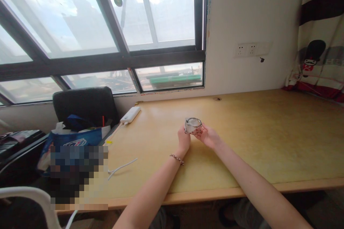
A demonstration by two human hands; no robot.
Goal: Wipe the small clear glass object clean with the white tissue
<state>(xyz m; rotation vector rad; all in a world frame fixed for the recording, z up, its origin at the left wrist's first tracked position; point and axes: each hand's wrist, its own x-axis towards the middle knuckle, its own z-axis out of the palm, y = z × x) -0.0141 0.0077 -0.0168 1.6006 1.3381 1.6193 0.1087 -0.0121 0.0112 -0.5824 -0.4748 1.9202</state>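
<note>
Both hands hold a small clear round container (193,124) with a dark ring around its top, raised over the wooden table (255,132). It looks like a glass jar, but it is too small to be sure. My left hand (184,138), with a braided bracelet at the wrist, closes on its left side. On the right and underneath, the fingers of my right hand (207,136) grip it. Some fingertips are hidden behind or below the container.
A white power bank (130,115) with a cable lies at the table's left side. Farther left, a blue bag (75,143) rests by a black chair (86,105). A loose white cable (123,165) lies left of my arms. Window and wall border the table's back.
</note>
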